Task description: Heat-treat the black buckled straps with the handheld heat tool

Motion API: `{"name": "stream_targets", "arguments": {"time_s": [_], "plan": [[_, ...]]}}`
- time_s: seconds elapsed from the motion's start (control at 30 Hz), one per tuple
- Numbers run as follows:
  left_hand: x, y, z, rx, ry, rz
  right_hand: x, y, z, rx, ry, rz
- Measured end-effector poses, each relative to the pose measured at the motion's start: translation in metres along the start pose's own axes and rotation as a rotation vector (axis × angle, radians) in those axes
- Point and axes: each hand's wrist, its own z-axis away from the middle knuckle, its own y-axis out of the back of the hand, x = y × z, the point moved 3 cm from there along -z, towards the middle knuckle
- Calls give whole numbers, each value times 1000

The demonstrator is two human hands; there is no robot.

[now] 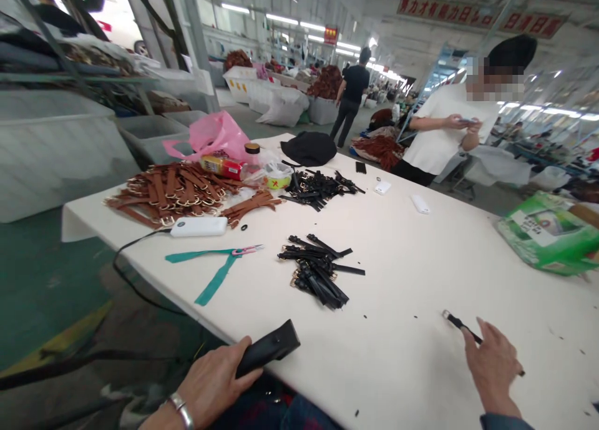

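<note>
At the table's near edge, my left hand (219, 377) is closed around a wide, flat black piece (269, 349) that looks like leather, with a small round stud near its end. My right hand (493, 361) lies low over the right side of the table, its fingers around a short black strap (456, 321) with a metal buckle. The buckle end sticks out to the left and the tail shows past the hand. Between the hands, farther back, a pile of black buckle straps (322, 274) rests on the table.
Brown buckle straps (173, 190) are heaped at the back left, near a white power bank (199, 226) with a cable. Pink-handled snips (246, 250) with teal ribbon lie nearby. More black straps (318, 186) sit behind. A green package (552, 233) stands right; a person (453, 130) stands beyond.
</note>
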Motion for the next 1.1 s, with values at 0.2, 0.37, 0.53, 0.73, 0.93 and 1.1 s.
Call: {"name": "stream_targets", "arguments": {"time_s": [0.2, 0.37, 0.53, 0.73, 0.93, 1.1], "plan": [[-10, -5, -1, 8, 7, 4, -204, -11, 24, -239, 370, -252], [-12, -11, -1, 16, 19, 26, -360, -12, 35, -468, 713, -306], [-21, -18, 2, -17, 40, 75, -400, -42, -3, -755, 708, -264], [-24, -11, 5, -34, 26, 130, -400, -64, -11, -828, 695, -233], [-24, -11, 2, -27, 7, 97, -377, -58, 2, -701, 726, -266], [-24, -11, 0, -23, 10, 73, -332, -52, 9, -662, 699, -229]]}}
